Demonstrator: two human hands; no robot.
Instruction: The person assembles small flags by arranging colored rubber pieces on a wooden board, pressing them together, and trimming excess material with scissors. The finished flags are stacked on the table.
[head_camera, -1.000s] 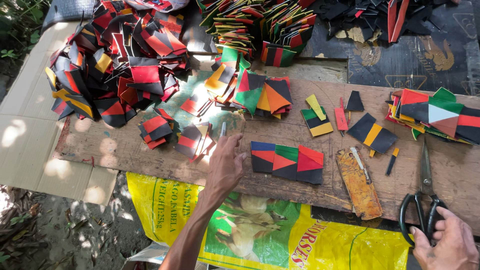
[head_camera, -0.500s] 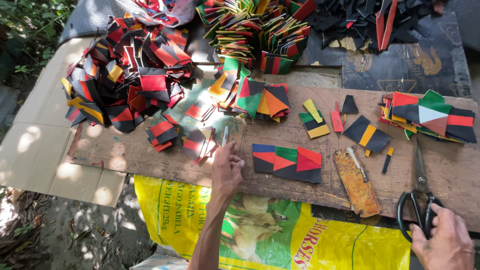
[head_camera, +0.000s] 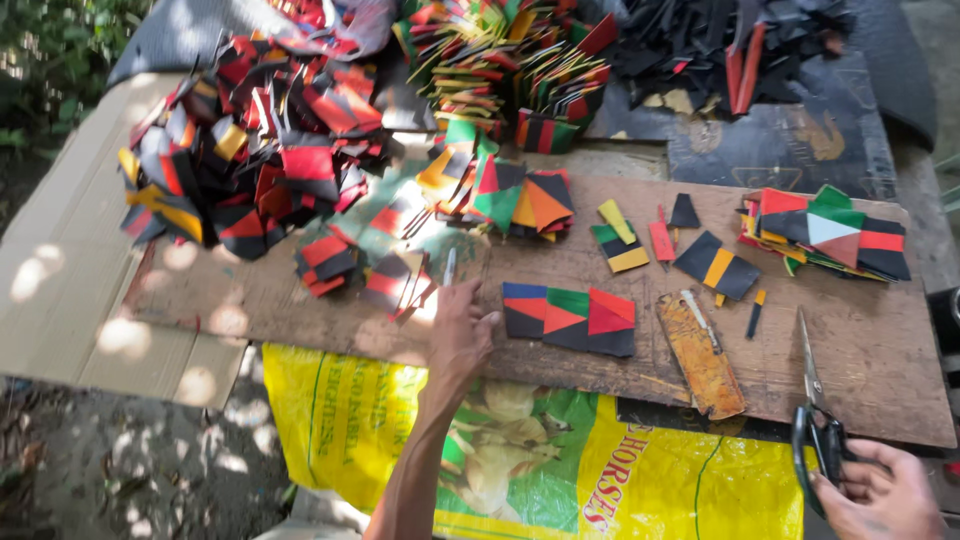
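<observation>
My left hand (head_camera: 460, 335) lies palm down on a worn wooden board (head_camera: 880, 370), fingers pointing at a thin silver tool (head_camera: 450, 266) just beyond them; it holds nothing. Right beside it lies a joined strip of blue, red, green and black pieces (head_camera: 568, 318). At the bottom right, my right hand (head_camera: 880, 492) grips the black handles of scissors (head_camera: 815, 420), whose blades rest on the board pointing away from me.
A rusty flat metal piece (head_camera: 702, 355) lies between the strip and the scissors. Heaps of coloured cut pieces (head_camera: 250, 150) fill the back left, stacked ones (head_camera: 510, 70) the back middle, black scraps (head_camera: 720, 45) the back right. A yellow printed sack (head_camera: 560, 470) hangs under the board.
My left hand has slid a little forward and right, toward the silver tool. My right hand has stayed on the scissors' handles. The view has shifted slightly.
</observation>
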